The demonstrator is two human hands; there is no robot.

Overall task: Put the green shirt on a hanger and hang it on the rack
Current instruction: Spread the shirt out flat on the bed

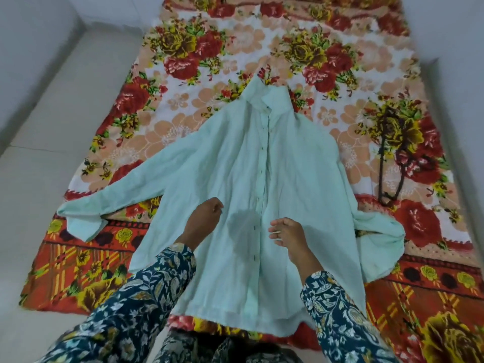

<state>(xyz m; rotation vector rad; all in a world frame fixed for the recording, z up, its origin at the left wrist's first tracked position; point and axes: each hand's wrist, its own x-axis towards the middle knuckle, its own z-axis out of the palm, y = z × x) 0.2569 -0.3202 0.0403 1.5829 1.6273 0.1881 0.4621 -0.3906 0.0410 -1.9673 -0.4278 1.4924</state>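
Blanket (183,48): left hand (207,218), right hand (288,233) loosely curled over green shirt (288,158).

The person wears a long-sleeved garment of dark teal-blue cloth, printed all over with white, cream and mustard flowers, leaves and curling stems. The left sleeve (146,297) and the right sleeve (340,318) carry the same print and end at the wrists, leaving the left grip (204,218) and the right grip (288,234) bare. Cloth with a similar but greyer floral print covers the lap (209,349) at the near edge.
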